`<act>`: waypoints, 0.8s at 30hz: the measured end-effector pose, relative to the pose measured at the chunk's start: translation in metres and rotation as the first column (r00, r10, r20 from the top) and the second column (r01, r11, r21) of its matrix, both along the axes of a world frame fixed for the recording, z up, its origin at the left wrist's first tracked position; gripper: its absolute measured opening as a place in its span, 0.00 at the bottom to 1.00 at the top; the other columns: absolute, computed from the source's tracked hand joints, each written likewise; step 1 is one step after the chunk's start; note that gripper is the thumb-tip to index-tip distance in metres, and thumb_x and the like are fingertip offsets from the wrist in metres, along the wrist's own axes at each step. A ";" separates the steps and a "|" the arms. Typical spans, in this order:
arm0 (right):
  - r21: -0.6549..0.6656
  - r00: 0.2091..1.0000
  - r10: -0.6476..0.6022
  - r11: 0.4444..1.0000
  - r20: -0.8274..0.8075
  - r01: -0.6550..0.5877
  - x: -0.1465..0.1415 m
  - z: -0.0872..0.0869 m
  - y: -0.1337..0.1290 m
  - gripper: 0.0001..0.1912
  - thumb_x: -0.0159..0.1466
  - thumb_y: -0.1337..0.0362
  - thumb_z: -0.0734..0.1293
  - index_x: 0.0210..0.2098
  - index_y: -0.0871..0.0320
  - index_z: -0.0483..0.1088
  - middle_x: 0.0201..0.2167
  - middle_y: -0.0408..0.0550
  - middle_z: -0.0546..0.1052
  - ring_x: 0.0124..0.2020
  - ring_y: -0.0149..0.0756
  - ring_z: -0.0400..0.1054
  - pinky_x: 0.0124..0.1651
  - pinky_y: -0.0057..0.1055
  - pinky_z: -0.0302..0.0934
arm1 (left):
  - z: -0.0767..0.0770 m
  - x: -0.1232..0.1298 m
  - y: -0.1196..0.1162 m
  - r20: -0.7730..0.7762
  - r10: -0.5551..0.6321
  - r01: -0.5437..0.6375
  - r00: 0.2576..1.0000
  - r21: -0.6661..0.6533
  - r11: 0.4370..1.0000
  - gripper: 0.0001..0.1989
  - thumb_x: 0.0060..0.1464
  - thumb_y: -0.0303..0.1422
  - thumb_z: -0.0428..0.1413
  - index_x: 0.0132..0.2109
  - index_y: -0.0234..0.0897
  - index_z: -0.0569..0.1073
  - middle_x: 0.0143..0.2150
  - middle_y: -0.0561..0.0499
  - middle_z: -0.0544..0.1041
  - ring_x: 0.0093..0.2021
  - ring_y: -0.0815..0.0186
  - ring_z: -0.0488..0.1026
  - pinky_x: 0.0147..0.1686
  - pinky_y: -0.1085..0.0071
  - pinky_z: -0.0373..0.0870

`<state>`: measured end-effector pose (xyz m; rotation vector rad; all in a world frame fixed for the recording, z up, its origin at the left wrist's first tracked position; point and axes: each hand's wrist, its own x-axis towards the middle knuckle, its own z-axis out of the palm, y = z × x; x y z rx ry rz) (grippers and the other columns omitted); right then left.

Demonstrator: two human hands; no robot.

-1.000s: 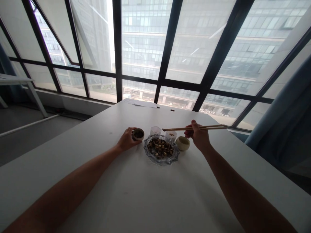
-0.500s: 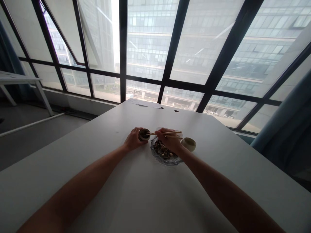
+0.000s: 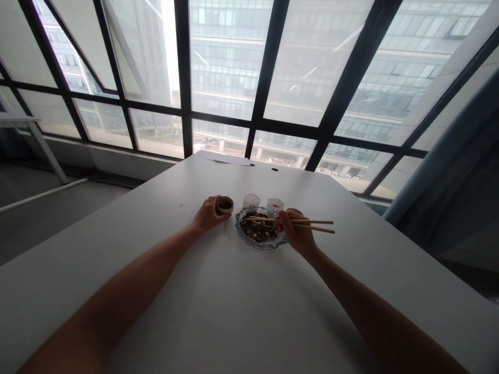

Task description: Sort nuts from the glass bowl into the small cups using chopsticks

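Left hand [image 3: 208,214]: fingers curled around the outer wall of a small round cup [image 3: 228,212], thumb along its near side, the rest of the grip on the side facing the worktop's left edge; cup mouth faces up, dark matter inside. Right hand [image 3: 295,232]: fingers clamped on a pair of chopsticks [image 3: 317,223] at about mid-length. Back ends slightly splayed, extending from the grip toward the worktop's right edge; front ends close together, extending toward the left edge, above the left part of a clear glass dish [image 3: 238,228]. Cannot tell whether the tips touch or pinch anything. Dish sits on the worktop [image 3: 218,306] between the two hands, just beside the right one, and holds a heap of mixed dark and pale pieces [image 3: 260,231]. On the dish's side toward the far edge: two translucent containers, left one [image 3: 251,200] and right one [image 3: 275,203], the latter with a few brownish bits. Second cup [image 3: 295,211] lies just beyond the right hand, mostly hidden by it. Paper [image 3: 226,159] lies along the far edge, well apart from both grips.
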<state>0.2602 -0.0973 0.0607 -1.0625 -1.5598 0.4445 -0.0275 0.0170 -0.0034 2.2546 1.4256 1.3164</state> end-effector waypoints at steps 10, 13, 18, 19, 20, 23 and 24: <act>0.089 0.993 -0.036 0.996 0.117 0.025 -0.007 -0.027 -0.004 0.24 0.70 0.49 0.63 0.23 0.55 0.72 0.21 0.47 0.77 0.23 0.36 0.71 0.28 0.33 0.63 | -0.004 -0.003 0.004 -0.014 -0.002 0.002 1.000 0.025 1.000 0.34 0.47 0.44 0.65 0.59 0.35 0.68 0.55 0.38 0.74 0.56 0.48 0.72 0.57 0.53 0.69; 0.164 0.984 -0.039 0.986 0.173 0.010 -0.006 -0.028 -0.005 0.22 0.70 0.52 0.63 0.24 0.55 0.72 0.23 0.47 0.78 0.27 0.37 0.72 0.34 0.35 0.64 | -0.005 -0.003 0.005 -0.006 -0.003 0.003 1.000 0.040 0.999 0.34 0.47 0.44 0.65 0.59 0.36 0.69 0.54 0.39 0.74 0.55 0.49 0.73 0.57 0.53 0.69; 0.228 0.977 -0.052 0.974 0.205 0.004 -0.007 -0.031 -0.006 0.20 0.71 0.55 0.63 0.25 0.54 0.73 0.23 0.45 0.78 0.27 0.36 0.71 0.37 0.36 0.63 | -0.005 -0.002 0.004 0.002 -0.010 0.010 1.000 0.045 0.999 0.33 0.47 0.44 0.65 0.58 0.36 0.69 0.53 0.39 0.75 0.54 0.49 0.73 0.56 0.53 0.70; 0.237 0.977 -0.048 0.972 0.208 -0.002 -0.007 -0.032 -0.006 0.20 0.71 0.56 0.62 0.24 0.54 0.72 0.22 0.45 0.77 0.27 0.36 0.71 0.37 0.36 0.62 | -0.004 -0.002 0.004 0.004 -0.012 0.011 1.000 0.047 0.999 0.33 0.47 0.44 0.65 0.58 0.36 0.69 0.53 0.39 0.75 0.54 0.49 0.73 0.56 0.53 0.70; 0.243 0.976 -0.044 0.970 0.212 -0.009 -0.007 -0.032 -0.006 0.21 0.71 0.56 0.62 0.24 0.54 0.72 0.22 0.45 0.77 0.27 0.36 0.70 0.37 0.36 0.62 | -0.004 -0.002 0.004 0.008 -0.013 0.012 1.000 0.046 0.999 0.33 0.47 0.44 0.65 0.58 0.36 0.69 0.53 0.39 0.75 0.54 0.49 0.73 0.56 0.53 0.70; 0.252 0.973 -0.023 0.967 0.228 -0.037 -0.006 -0.031 -0.007 0.21 0.72 0.58 0.61 0.23 0.54 0.71 0.21 0.44 0.77 0.26 0.35 0.69 0.37 0.36 0.61 | -0.004 -0.003 0.005 0.013 -0.018 0.018 1.000 0.039 0.999 0.34 0.47 0.44 0.65 0.58 0.35 0.69 0.54 0.38 0.74 0.55 0.49 0.73 0.57 0.53 0.70; 0.257 0.973 -0.021 0.966 0.230 -0.040 -0.006 -0.031 -0.007 0.21 0.72 0.58 0.61 0.23 0.54 0.71 0.21 0.44 0.76 0.25 0.35 0.68 0.37 0.37 0.61 | -0.004 -0.003 0.005 0.013 -0.021 0.021 1.000 0.034 0.999 0.34 0.47 0.44 0.65 0.58 0.35 0.69 0.54 0.38 0.74 0.55 0.49 0.73 0.57 0.53 0.69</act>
